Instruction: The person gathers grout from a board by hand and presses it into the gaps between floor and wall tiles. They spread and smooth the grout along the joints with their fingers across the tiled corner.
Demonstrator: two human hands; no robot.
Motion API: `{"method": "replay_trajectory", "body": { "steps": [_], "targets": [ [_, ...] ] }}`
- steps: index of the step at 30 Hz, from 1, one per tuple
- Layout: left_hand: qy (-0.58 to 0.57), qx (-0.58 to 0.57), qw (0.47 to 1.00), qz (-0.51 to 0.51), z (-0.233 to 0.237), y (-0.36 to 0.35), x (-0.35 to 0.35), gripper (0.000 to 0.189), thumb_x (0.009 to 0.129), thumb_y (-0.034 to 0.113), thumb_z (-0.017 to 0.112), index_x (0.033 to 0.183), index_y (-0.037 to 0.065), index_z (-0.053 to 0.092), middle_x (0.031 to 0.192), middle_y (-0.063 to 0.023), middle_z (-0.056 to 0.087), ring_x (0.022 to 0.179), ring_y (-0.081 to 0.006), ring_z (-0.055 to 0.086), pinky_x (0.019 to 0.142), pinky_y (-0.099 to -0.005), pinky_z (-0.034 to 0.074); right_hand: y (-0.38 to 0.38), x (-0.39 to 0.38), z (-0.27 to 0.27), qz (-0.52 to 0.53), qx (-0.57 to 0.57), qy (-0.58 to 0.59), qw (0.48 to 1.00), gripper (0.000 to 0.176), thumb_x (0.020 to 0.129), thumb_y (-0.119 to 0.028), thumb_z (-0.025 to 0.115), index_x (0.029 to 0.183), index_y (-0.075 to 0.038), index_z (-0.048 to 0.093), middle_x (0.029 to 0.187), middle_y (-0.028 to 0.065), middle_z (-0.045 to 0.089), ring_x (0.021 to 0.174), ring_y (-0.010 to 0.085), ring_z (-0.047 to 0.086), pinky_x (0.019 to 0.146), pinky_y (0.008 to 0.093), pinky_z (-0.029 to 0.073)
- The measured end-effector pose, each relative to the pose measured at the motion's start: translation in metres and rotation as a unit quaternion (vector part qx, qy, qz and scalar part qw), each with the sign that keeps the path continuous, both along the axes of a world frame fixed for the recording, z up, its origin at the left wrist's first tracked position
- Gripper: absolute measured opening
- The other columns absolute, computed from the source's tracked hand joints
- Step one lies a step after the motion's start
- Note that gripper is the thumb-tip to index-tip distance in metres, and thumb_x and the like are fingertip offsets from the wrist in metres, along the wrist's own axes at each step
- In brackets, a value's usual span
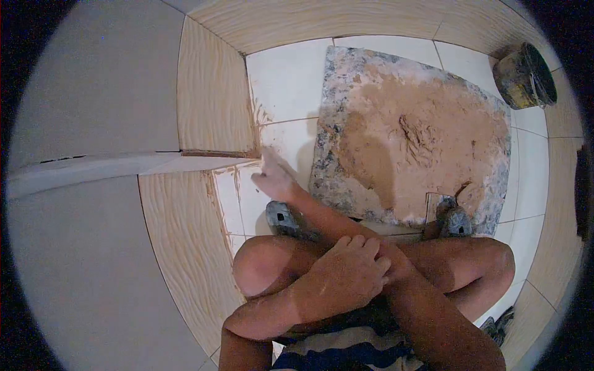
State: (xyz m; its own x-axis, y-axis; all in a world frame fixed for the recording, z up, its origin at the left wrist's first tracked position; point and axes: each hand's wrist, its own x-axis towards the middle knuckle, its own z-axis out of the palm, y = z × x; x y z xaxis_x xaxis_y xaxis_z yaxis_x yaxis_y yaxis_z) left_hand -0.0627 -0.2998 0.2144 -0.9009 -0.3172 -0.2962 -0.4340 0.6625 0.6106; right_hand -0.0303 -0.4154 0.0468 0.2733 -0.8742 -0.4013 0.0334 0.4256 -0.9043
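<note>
My right hand (273, 175) reaches across to the corner where the wood-patterned wall tile (215, 93) meets the white floor tile (286, 77). One finger points up at the brown-smeared edge; the others are curled, and what they hold, if anything, is hidden. My left hand (352, 269) rests on my right forearm, its fingers bent over it. Ahead of my knees lies a stained board (318, 167) spread with wet brown paste (427, 123). A flat trowel-like blade (435, 207) sits at the board's near edge, partly hidden by my foot.
A dirty bucket (516, 80) stands at the back right by the wall. My shod feet are at the board's near edge. A pale ledge (93, 173) runs left from the corner, between large grey surfaces (105, 80). Brown smears mark the floor joints nearby.
</note>
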Motion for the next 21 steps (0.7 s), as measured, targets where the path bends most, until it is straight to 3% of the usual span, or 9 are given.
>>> {"method": "replay_trajectory", "body": {
  "steps": [2,5,12,14,15,17,18,20,21],
  "targets": [
    [-0.001,0.006,1.0,0.003,0.001,-0.002,-0.001,0.028,0.088,0.031,0.052,0.094,0.004,0.057,0.094,-0.0189,0.054,0.09,-0.0368,0.056,0.077,-0.0455,0.047,0.006,0.017,-0.01,0.037,-0.108,0.063,0.991,0.087,0.077,-0.024,0.06,0.142,0.006,0.01,0.087,0.0227,0.062,0.087,0.0333,0.062,0.081,0.0374,0.047],
    [-0.007,0.005,1.0,0.004,0.004,-0.003,0.0,0.028,0.088,0.031,0.052,0.094,0.004,0.057,0.094,-0.0192,0.054,0.091,-0.037,0.056,0.078,-0.0461,0.046,0.004,0.01,0.009,0.125,-0.087,0.065,0.986,0.097,0.078,-0.029,0.06,0.136,0.016,-0.003,0.088,0.029,0.061,0.088,0.0375,0.062,0.083,0.0409,0.048],
    [0.007,-0.022,1.0,0.019,0.003,-0.003,-0.004,0.026,0.086,0.03,0.054,0.089,0.004,0.058,0.092,-0.0177,0.054,0.09,-0.0359,0.055,0.08,-0.045,0.045,-0.008,0.013,0.024,0.143,-0.117,0.053,0.981,0.1,0.078,-0.032,0.059,0.133,0.021,-0.006,0.098,0.0333,0.059,0.091,0.0396,0.061,0.085,0.0415,0.047],
    [0.014,-0.026,0.999,0.026,0.003,-0.004,-0.006,0.025,0.086,0.029,0.055,0.089,0.004,0.058,0.091,-0.017,0.054,0.09,-0.0351,0.055,0.08,-0.0449,0.045,-0.008,0.017,0.024,0.091,-0.169,0.025,0.981,0.1,0.078,-0.032,0.059,0.131,0.023,-0.006,0.095,0.0342,0.059,0.088,0.0399,0.061,0.082,0.0423,0.048],
    [0.021,-0.03,0.999,0.034,0.003,-0.004,-0.007,0.025,0.086,0.029,0.055,0.088,0.004,0.058,0.09,-0.0164,0.054,0.089,-0.0343,0.054,0.08,-0.0448,0.045,-0.009,0.014,0.031,0.09,-0.169,0.024,0.981,0.1,0.078,-0.032,0.059,0.131,0.023,-0.006,0.095,0.0342,0.059,0.088,0.0399,0.061,0.082,0.0423,0.048],
    [0.027,-0.022,0.999,0.026,0.001,-0.004,-0.008,0.024,0.086,0.028,0.055,0.088,0.005,0.058,0.089,-0.0161,0.054,0.089,-0.034,0.054,0.079,-0.0441,0.045,-0.011,0.006,0.054,0.189,-0.15,0.071,0.968,0.1,0.079,-0.031,0.059,0.129,0.025,-0.007,0.1,0.034,0.058,0.09,0.0384,0.061,0.079,0.0409,0.05],
    [0.033,-0.013,0.999,0.018,0.001,-0.003,-0.009,0.023,0.086,0.028,0.055,0.088,0.005,0.057,0.088,-0.0158,0.054,0.088,-0.0338,0.054,0.079,-0.0434,0.045,-0.008,0.007,0.054,0.188,-0.149,0.07,0.968,0.1,0.079,-0.031,0.059,0.129,0.025,-0.007,0.1,0.034,0.058,0.09,0.0384,0.061,0.079,0.0409,0.05],
    [0.04,0.005,0.999,0.01,0.002,-0.005,-0.011,0.023,0.086,0.027,0.055,0.088,0.005,0.057,0.089,-0.0154,0.053,0.089,-0.0332,0.054,0.079,-0.0424,0.045,0.001,0.01,0.057,0.103,-0.247,0.096,0.959,0.085,0.079,-0.026,0.057,0.136,0.015,0.01,0.082,0.0216,0.062,0.08,0.0318,0.062,0.073,0.0395,0.049],
    [0.047,0.021,0.999,0.005,0.004,-0.006,-0.011,0.022,0.086,0.027,0.055,0.087,0.005,0.057,0.089,-0.015,0.053,0.089,-0.0327,0.054,0.079,-0.0414,0.045,0.001,0.006,0.056,0.101,-0.248,0.096,0.959,0.085,0.079,-0.026,0.057,0.136,0.015,0.01,0.082,0.0216,0.062,0.08,0.0318,0.062,0.073,0.0395,0.049]
  ]
}}
